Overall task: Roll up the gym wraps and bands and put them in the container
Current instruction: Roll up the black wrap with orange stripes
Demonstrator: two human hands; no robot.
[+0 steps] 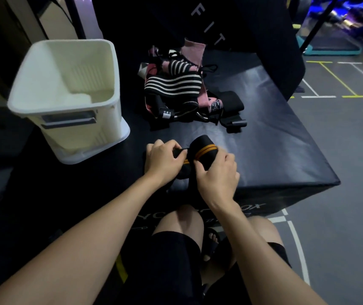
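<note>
At the far left of the black padded bench [275, 137] stands a white plastic container [66, 100], open at the top, and we see nothing inside it. To its right, farther from us, lies a loose heap of wraps and bands [176, 89]: black with white stripes, some pink, with straps and buckles tangled among them.

Nearer us, in the middle, we work on a black wrap with orange stripes [203, 154]. Our left hand [165, 161] pinches the loose end of the strap between thumb and fingertips. Just to the right, our right hand [218, 179] has its fingers curled around the rolled part, so its grip is closed on the roll, which rests on the bench.

We judge this wrap light, soft and springy, likely to uncoil if let go. It seems best held around the roll's middle, with the tail kept taut and a thumb on the free end when lifting it left to the container.
</note>
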